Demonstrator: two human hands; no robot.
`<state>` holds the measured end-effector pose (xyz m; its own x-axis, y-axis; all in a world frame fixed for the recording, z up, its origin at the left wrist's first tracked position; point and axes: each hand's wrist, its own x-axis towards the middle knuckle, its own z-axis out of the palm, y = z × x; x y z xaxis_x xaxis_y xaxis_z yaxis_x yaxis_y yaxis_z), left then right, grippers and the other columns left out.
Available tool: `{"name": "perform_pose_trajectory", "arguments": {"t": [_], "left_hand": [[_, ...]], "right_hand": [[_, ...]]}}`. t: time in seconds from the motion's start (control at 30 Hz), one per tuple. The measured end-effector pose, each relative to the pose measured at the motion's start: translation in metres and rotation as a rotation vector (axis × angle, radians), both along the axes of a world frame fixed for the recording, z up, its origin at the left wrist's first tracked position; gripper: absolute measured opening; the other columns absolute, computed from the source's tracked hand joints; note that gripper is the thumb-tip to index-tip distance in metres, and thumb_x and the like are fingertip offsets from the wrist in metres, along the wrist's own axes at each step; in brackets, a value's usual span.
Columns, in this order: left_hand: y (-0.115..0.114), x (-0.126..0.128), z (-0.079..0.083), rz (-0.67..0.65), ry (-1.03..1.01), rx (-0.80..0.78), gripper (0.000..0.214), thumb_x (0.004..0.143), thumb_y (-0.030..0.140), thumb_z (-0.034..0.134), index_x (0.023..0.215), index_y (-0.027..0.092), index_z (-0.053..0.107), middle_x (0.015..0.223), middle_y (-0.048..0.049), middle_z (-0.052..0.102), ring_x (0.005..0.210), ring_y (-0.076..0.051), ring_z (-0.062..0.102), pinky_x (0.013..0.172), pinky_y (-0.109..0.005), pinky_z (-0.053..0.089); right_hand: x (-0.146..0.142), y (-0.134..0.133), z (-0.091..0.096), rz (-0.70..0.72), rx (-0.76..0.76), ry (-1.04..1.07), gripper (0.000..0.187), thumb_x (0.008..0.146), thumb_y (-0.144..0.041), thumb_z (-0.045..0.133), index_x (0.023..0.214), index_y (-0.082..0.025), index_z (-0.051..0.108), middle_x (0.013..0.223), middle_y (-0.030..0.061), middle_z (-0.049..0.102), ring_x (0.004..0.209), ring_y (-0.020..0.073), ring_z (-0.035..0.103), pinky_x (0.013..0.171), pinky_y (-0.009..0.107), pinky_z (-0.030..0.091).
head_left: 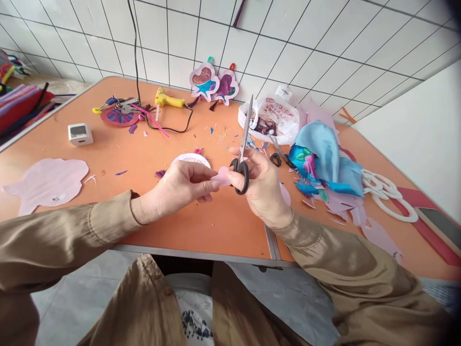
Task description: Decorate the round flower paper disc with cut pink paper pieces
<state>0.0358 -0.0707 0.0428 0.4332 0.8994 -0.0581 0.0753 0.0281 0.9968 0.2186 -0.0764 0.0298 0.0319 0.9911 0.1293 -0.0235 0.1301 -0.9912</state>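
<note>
Above the orange tabletop (216, 230), a small pale-pink, thin, paper-like piece (222, 176) sits between two hands.

The left hand (182, 185) pinches one edge; the right hand (264, 185) grasps black-handled metal scissors (247, 126), blades pointing away, its thumb at the piece's other edge. A light pinch should probably avoid creasing it, and turning the piece rather than the blades would likely give smoother curves.

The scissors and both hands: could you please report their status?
Left hand pinching pink cutout. Right hand holding scissors, blades toward tiled wall. White-rimmed disc partly behind left hand.
</note>
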Motion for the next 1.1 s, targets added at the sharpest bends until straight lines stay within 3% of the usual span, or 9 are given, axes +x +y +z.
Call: {"name": "perform_pose_trajectory", "arguments": {"t": [0.33, 0.77, 1.0, 1.1], "left_hand": [[0.0041, 0.0007, -0.003, -0.042, -0.051, -0.091, 0.016, 0.078, 0.023, 0.078, 0.07, 0.01, 0.072, 0.057, -0.0023, 0.069, 0.045, -0.01, 0.063, 0.045, -0.018, 0.053], [0.0074, 0.0001, -0.0068, -0.049, -0.116, -0.231, 0.02, 0.069, 0.024, 0.087, 0.072, 0.01, 0.074, 0.061, -0.0034, 0.071, 0.048, -0.01, 0.065, 0.045, -0.018, 0.052], [0.0069, 0.0013, -0.0031, -0.038, -0.094, -0.243, 0.021, 0.076, 0.027, 0.083, 0.07, 0.009, 0.073, 0.058, -0.004, 0.07, 0.046, -0.01, 0.064, 0.045, -0.018, 0.053], [0.0067, 0.0012, -0.0022, -0.022, -0.074, -0.228, 0.016, 0.077, 0.02, 0.081, 0.069, 0.01, 0.071, 0.057, -0.0032, 0.069, 0.045, -0.01, 0.064, 0.043, -0.018, 0.052]], "right_hand": [[0.0, -0.0024, -0.0041, 0.036, 0.039, -0.087, 0.047, 0.064, -0.034, 0.088, 0.103, -0.023, 0.064, 0.071, -0.0059, 0.063, 0.066, 0.0138, 0.064, 0.067, 0.032, 0.058], [0.0019, -0.0032, -0.0073, 0.093, -0.018, -0.088, 0.044, 0.064, -0.03, 0.088, 0.101, -0.021, 0.067, 0.069, -0.005, 0.067, 0.062, 0.0119, 0.061, 0.062, 0.03, 0.056], [0.0011, -0.0033, -0.0078, 0.087, -0.022, -0.107, 0.04, 0.065, -0.032, 0.087, 0.097, -0.022, 0.066, 0.069, -0.0046, 0.064, 0.064, 0.0128, 0.06, 0.058, 0.029, 0.055], [0.0006, -0.0033, -0.0076, 0.093, -0.015, -0.086, 0.039, 0.065, -0.032, 0.088, 0.095, -0.021, 0.066, 0.07, -0.0051, 0.061, 0.064, 0.0115, 0.058, 0.057, 0.027, 0.052]]}}
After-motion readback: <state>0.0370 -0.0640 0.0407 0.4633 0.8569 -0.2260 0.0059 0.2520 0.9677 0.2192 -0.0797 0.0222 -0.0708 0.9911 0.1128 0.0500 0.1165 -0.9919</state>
